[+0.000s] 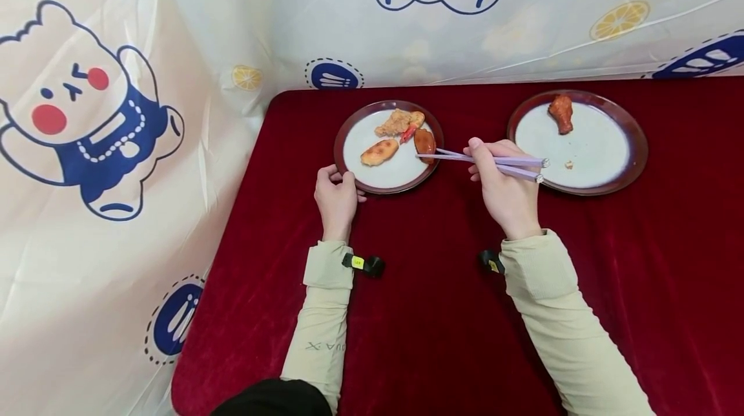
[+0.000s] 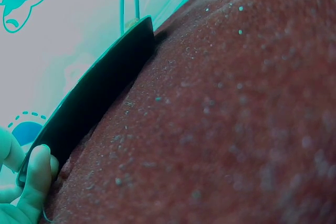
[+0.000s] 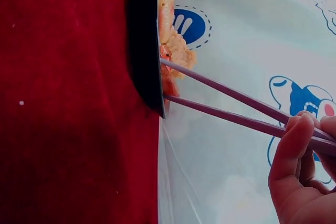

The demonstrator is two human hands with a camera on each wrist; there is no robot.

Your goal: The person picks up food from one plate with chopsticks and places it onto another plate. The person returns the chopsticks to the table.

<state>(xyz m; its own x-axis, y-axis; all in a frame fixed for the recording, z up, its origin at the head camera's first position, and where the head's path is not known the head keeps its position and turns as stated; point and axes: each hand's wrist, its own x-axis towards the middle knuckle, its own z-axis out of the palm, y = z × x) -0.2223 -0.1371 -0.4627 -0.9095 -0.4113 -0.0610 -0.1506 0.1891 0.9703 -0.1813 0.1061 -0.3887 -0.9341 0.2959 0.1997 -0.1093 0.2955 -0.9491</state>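
Observation:
My left hand (image 1: 337,201) grips the near-left rim of the smaller brown-edged plate (image 1: 401,178), thumb on the edge in the left wrist view. With my right hand (image 1: 507,188) I hold a pair of lilac chopsticks (image 1: 514,161), their tips parted around a glossy brown food piece (image 1: 425,141) at the plate's right side. Beside that piece lie a small red piece (image 1: 408,134), a crumbly fried piece (image 1: 395,123) and a golden oval piece (image 1: 380,152). In the right wrist view the chopsticks (image 3: 226,88) reach over the plate's dark rim (image 3: 147,51).
A larger brown-edged plate (image 1: 599,151) stands to the right, bearing a drumstick (image 1: 561,114) and a small crumb (image 1: 569,165). Dark red cloth (image 1: 430,312) covers the table. A white printed curtain (image 1: 279,15) hangs along the back and left.

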